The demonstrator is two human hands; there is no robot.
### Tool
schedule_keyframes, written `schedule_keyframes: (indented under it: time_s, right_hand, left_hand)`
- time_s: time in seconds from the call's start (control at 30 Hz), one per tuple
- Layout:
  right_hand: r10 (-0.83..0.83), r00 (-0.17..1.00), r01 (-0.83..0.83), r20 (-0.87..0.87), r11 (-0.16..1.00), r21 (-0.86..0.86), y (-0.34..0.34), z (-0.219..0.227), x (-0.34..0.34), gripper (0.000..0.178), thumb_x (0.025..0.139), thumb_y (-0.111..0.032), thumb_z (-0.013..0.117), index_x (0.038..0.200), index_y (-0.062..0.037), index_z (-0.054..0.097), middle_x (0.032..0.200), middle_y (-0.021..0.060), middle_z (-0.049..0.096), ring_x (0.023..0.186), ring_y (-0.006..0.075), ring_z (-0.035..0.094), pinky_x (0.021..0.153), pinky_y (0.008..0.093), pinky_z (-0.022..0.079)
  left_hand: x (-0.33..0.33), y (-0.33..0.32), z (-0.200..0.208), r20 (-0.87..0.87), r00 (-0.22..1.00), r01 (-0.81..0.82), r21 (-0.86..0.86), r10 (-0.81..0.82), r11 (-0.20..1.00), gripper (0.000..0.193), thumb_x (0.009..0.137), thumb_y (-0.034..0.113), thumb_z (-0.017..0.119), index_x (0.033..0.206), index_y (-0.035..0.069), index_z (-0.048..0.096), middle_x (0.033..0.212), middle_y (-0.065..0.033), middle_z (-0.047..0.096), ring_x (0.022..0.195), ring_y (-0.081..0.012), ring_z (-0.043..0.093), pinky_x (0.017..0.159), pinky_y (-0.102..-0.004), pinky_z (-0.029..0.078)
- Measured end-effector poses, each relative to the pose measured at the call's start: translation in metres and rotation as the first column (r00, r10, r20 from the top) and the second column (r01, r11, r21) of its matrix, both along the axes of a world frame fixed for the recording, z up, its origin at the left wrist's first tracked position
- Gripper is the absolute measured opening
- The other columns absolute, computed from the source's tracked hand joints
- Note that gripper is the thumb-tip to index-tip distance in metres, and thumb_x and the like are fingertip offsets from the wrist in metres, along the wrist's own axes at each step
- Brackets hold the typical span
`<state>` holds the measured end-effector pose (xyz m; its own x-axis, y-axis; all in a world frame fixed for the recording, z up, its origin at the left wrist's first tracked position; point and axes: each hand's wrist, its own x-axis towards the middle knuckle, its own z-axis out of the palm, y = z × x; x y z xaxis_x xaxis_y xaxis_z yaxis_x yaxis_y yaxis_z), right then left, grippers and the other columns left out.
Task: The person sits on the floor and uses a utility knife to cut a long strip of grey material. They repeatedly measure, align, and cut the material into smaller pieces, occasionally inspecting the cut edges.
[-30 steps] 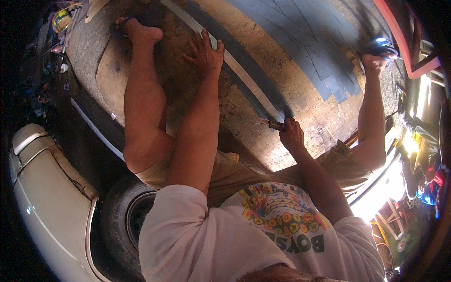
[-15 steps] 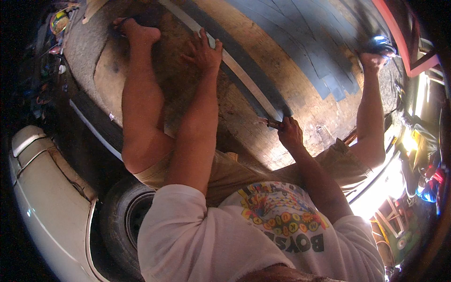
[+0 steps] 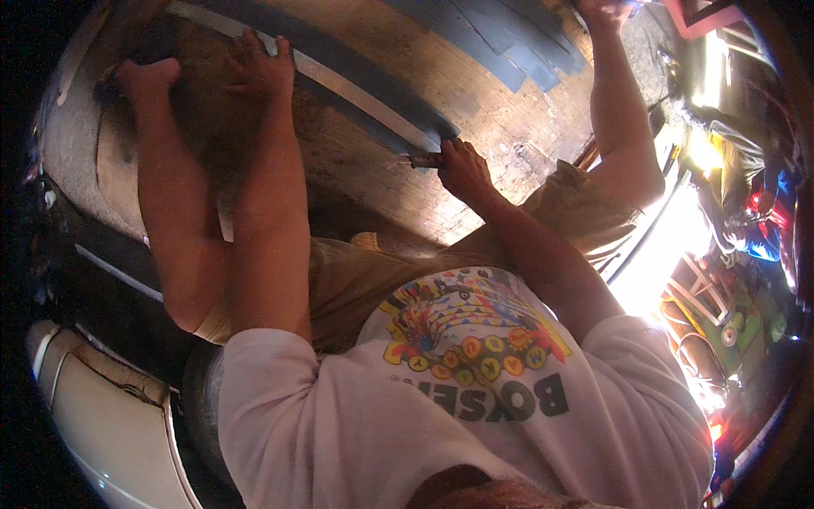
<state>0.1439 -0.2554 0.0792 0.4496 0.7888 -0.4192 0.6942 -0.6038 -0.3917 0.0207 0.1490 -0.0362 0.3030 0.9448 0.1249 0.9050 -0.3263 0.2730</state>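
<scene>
I sit on a wooden board with my legs spread. My left hand presses flat on a long metal straightedge, which lies across a dark blue-grey sheet strip. At the near end of the straightedge, my right hand is closed around a small cutting tool. The tip of the tool touches the edge of the strip. My left foot rests just left of my left hand, and my right foot is far off at the top right.
More dark blue sheets lie overlapped at the top of the board. A white car body and a tyre are at the lower left. Brightly lit clutter and a red frame fill the right side.
The view has shifted, so the board and hands sit higher and further left. Left hand stays on the straightedge; right hand keeps the tool at its near end.
</scene>
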Motion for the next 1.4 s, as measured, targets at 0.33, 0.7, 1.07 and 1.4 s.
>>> schedule_keyframes:
  time_s: [0.33, 0.7, 1.07, 1.4]
  right_hand:
    - [-0.015, 1.0, 0.015, 0.004, 1.0, -0.009, 0.0, -0.005, -0.001, 0.017, 0.087, -0.014, 0.066, 0.099, -0.0051, 0.057, 0.097, 0.0169, 0.062, 0.093, 0.0377, 0.063, 0.077, 0.0502, 0.053]
    - [-0.001, 1.0, 0.001, -0.017, 1.0, -0.011, 0.0, -0.003, 0.003, 0.022, 0.092, -0.021, 0.064, 0.105, -0.0043, 0.057, 0.101, 0.0183, 0.062, 0.097, 0.0374, 0.064, 0.078, 0.0509, 0.056]
    - [-0.303, 0.939, 0.284, -0.161, 0.95, -0.127, 0.007, 0.003, 0.07, 0.042, 0.072, -0.021, 0.089, 0.098, -0.003, 0.062, 0.093, 0.0193, 0.07, 0.092, 0.0399, 0.07, 0.078, 0.0485, 0.054]
    - [-0.396, 0.909, 0.384, -0.132, 0.917, -0.108, -0.004, -0.012, 0.061, 0.033, 0.073, -0.02, 0.085, 0.095, -0.0035, 0.066, 0.083, 0.0175, 0.071, 0.081, 0.0312, 0.07, 0.075, 0.0447, 0.053]
  left_hand:
    - [0.0, -0.005, 0.021, -0.02, 1.0, -0.004, -0.012, 0.004, 1.0, 0.073, 0.098, 0.063, 0.043, 0.16, 0.026, 0.027, 0.166, -0.0063, 0.024, 0.152, -0.0418, 0.016, 0.11, -0.083, 0.007]
    - [0.0, -0.005, 0.018, 0.029, 1.0, -0.008, 0.002, 0.008, 1.0, 0.074, 0.098, 0.061, 0.044, 0.16, 0.025, 0.027, 0.166, -0.007, 0.027, 0.153, -0.0409, 0.017, 0.111, -0.0811, 0.005]
    - [0.0, -0.005, 0.025, -0.024, 1.0, 0.003, -0.03, -0.003, 1.0, 0.074, 0.098, 0.061, 0.042, 0.16, 0.023, 0.026, 0.166, -0.0105, 0.023, 0.153, -0.0406, 0.017, 0.112, -0.0799, 0.005]
    - [0.006, -0.01, 0.034, -0.09, 0.994, -0.058, -0.044, 0.054, 0.997, 0.075, 0.098, 0.06, 0.044, 0.16, 0.022, 0.028, 0.165, -0.0108, 0.028, 0.153, -0.0396, 0.018, 0.113, -0.0785, 0.006]
